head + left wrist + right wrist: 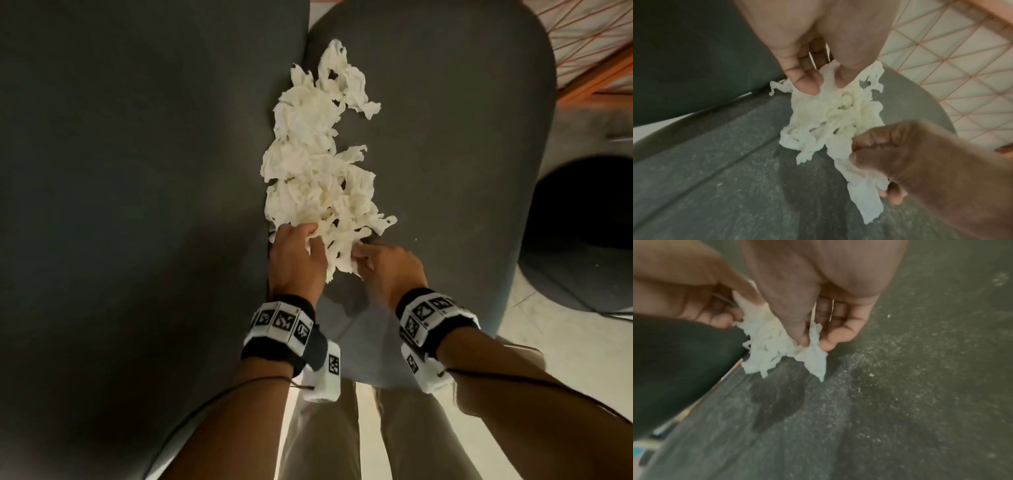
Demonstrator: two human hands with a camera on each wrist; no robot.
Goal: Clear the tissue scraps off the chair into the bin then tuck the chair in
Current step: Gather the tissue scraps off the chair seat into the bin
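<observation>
A long heap of torn tissue scraps (318,154) is spread along the grey chair seat (445,154), banked against the dark upright surface to the left, probably the chair's back (137,171). The near end of the heap is being gathered: the left hand (296,260) is curled over the scraps from the left, with strips pinched between thumb and fingertips (807,84). The right hand (390,267) is closed on a hanging strip (859,175) from the right, its fingers (828,339) bent round the paper. The hands are set on opposite sides, seemingly so that loose pieces are bunched into one clump rather than scattered. Most of the heap remains farther up the seat. A dark round opening (582,233), possibly the bin, is seen on the floor to the right. Fine paper dust is left on the seat.
</observation>
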